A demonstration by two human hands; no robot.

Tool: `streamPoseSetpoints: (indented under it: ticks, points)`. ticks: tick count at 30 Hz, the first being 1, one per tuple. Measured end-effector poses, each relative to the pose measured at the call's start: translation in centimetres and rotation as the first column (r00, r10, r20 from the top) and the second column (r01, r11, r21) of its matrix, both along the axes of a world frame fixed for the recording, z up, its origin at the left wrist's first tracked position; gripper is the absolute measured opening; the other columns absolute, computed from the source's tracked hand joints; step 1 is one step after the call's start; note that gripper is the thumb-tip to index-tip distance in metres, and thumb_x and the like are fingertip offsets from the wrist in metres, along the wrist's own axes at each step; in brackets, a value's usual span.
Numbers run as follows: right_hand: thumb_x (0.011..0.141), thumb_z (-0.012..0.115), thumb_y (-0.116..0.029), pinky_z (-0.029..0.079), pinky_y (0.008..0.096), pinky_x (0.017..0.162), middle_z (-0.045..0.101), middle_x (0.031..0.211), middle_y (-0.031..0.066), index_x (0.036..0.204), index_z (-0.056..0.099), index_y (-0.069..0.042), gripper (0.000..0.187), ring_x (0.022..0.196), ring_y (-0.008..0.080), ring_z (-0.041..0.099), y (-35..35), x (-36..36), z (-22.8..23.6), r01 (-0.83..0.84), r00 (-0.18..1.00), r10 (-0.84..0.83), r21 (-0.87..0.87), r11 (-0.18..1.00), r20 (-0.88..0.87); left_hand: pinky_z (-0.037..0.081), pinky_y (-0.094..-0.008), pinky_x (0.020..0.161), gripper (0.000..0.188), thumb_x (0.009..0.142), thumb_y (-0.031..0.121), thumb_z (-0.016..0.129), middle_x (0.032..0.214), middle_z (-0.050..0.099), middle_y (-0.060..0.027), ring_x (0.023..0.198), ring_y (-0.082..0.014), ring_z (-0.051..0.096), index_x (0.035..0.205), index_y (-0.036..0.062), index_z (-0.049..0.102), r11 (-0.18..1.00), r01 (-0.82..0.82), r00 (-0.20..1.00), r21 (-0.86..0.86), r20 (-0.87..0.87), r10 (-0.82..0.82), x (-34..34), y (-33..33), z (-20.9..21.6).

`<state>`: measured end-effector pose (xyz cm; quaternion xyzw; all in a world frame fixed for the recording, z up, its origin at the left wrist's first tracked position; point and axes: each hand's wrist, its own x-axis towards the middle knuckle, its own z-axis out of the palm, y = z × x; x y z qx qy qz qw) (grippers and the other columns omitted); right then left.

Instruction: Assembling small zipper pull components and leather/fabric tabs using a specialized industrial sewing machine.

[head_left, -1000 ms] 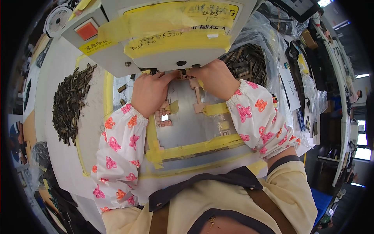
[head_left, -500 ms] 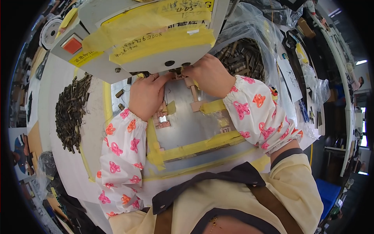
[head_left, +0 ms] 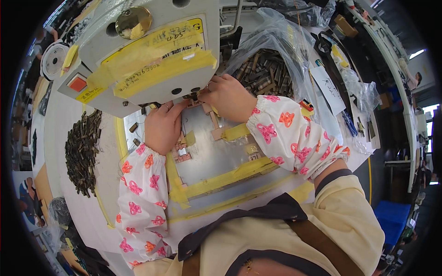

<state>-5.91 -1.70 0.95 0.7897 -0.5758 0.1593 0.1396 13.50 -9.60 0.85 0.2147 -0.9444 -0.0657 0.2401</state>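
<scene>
A pale sewing machine head (head_left: 161, 85) hangs over the metal work plate (head_left: 209, 161). Both of my hands meet beneath its lower edge, beside the dark presser foot (head_left: 192, 96). My left hand (head_left: 162, 129) comes in from the left, its fingers drawn together and the index pointing at the foot. From the right, my right hand (head_left: 231, 98) pinches close to the same spot, its fingertips partly covered. Whatever small piece sits between the fingers is too hidden to name. Pinkish guide blocks (head_left: 215, 123) and yellow tape (head_left: 230, 178) are fixed on the plate.
Small dark fabric tabs with loose threads lie in a heap (head_left: 84, 152) at left. More brown pieces (head_left: 262, 76) fill a clear plastic bag (head_left: 290, 46) at right. Two small tabs (head_left: 133, 127) rest left of my left hand. A red switch (head_left: 77, 83) sits on the machine's left.
My view has shifted, so the machine and hands appear further left and lower, with more of the machine's top showing. Both hands remain at the presser foot in nearly the same pose.
</scene>
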Motion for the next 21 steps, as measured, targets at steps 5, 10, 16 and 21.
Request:
streamPoseSetpoints:
  ticks: [5, 10, 16, 21]
  points:
    - [0.069, 0.06, -0.01, 0.045, 0.0354, 0.078, 0.061, 0.095, 0.0039, 0.089, 0.064, -0.007, 0.02, 0.091, 0.0211, 0.056, 1.5, -0.4, 1.3, -0.08, 0.993, 0.076, 0.038, 0.996, 0.096, 0.044, -0.0382, 0.061, 0.021, 0.079, 0.003, 0.051, 0.083, 0.063, -0.0087, 0.068, -0.0291, 0.058, 0.097, 0.0084, 0.061, 0.999, -0.014, 0.996, 0.041, -0.091, 0.018, 0.3, 0.2, -0.1]
    - [0.066, 0.06, -0.006, 0.047, 0.0341, 0.075, 0.057, 0.088, 0.0068, 0.083, 0.062, -0.004, 0.017, 0.085, 0.0247, 0.056, 5.5, -4.2, 5.0, 0.11, 0.994, -0.112, 0.071, 0.991, 0.019, 0.039, -0.0344, 0.06, 0.014, 0.08, 0.006, 0.052, 0.078, 0.063, -0.0089, 0.064, -0.0279, 0.057, 0.092, 0.0081, 0.059, 0.976, -0.209, 0.975, 0.068, -0.062, 0.213, 4.4, -0.8, -0.5]
    - [0.068, 0.058, -0.007, 0.048, 0.0332, 0.072, 0.061, 0.085, 0.0093, 0.077, 0.063, -0.005, 0.01, 0.085, 0.0239, 0.059, 4.7, -7.6, 4.1, 0.33, 0.923, -0.292, 0.127, 0.936, -0.25, 0.038, -0.0374, 0.065, 0.013, 0.079, 0.009, 0.057, 0.077, 0.061, -0.0082, 0.074, -0.0286, 0.055, 0.091, 0.009, 0.06, 0.927, -0.367, 0.93, -0.08, -0.07, 0.362, 5.6, -1.9, 0.0]
    - [0.069, 0.056, -0.009, 0.047, 0.0346, 0.07, 0.06, 0.08, 0.0076, 0.078, 0.059, -0.007, 0.01, 0.081, 0.0232, 0.059, 3.4, -6.8, 2.9, 0.321, 0.919, -0.291, 0.08, 0.944, -0.265, 0.036, -0.0448, 0.082, 0.024, 0.075, 0.012, 0.061, 0.096, 0.057, -0.0138, 0.093, -0.0335, 0.05, 0.098, 0.0042, 0.06, 0.986, -0.155, 0.975, -0.066, -0.169, 0.142, 3.6, 0.5, 0.6]
